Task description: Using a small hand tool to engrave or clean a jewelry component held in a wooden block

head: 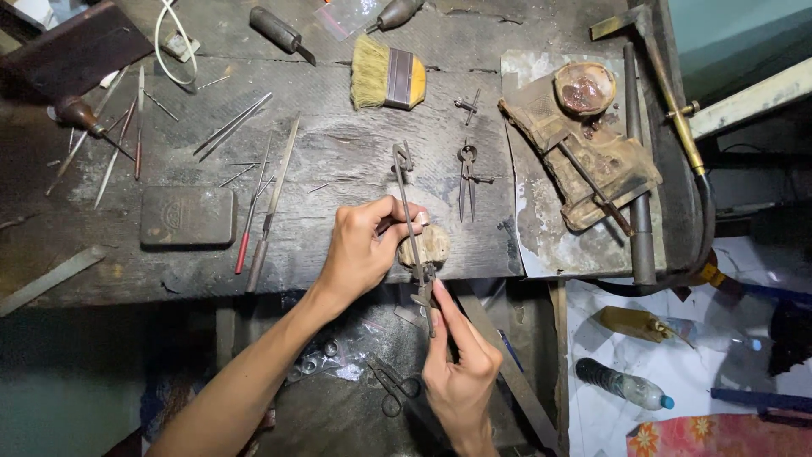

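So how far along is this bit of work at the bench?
Done: nothing finished shows. In hand: the left hand steadies something small, hidden by its fingers, on the wooden bench pin, while the right hand holds the slim saw frame upright across it. Left: the files and brush lie untouched.

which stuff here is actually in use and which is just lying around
In use:
left hand
right hand
thin metal saw frame
wooden peg

Lying about:
brush
dividers
files
dark flat block
scissors
plastic bottle
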